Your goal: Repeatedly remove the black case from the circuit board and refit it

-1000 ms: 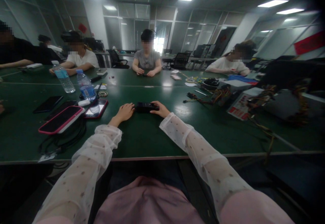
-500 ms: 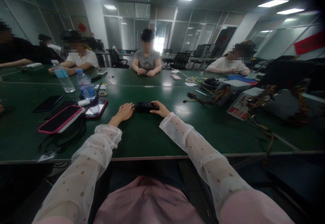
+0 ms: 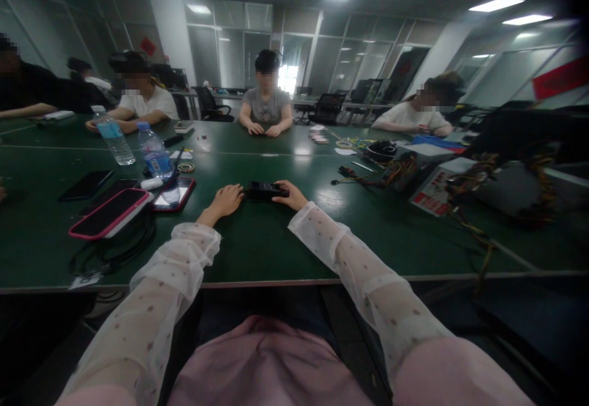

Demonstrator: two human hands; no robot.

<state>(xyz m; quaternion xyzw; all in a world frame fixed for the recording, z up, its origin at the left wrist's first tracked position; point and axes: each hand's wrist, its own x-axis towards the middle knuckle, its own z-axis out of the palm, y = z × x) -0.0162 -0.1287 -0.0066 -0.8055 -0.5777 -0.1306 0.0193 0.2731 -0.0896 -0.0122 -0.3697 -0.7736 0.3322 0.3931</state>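
A small black box-shaped device (image 3: pixel 263 191) lies on the green table (image 3: pixel 257 240) in front of me. My right hand (image 3: pixel 291 197) grips its right end, thumb on the near side and fingers at the far side. Just left of the device, my left hand (image 3: pixel 227 200) rests palm down on the table, fingers extended and lying flat, with its fingertips close to the device's left end. Whether they touch it I cannot tell.
To the left are a pink-edged phone (image 3: pixel 110 213), a lit-screen phone (image 3: pixel 173 195), a dark phone (image 3: pixel 86 186) and two water bottles (image 3: pixel 155 151). Metal boxes (image 3: pixel 435 188) with cable bundles stand at right. A person (image 3: pixel 265 102) sits opposite; other people sit around the table.
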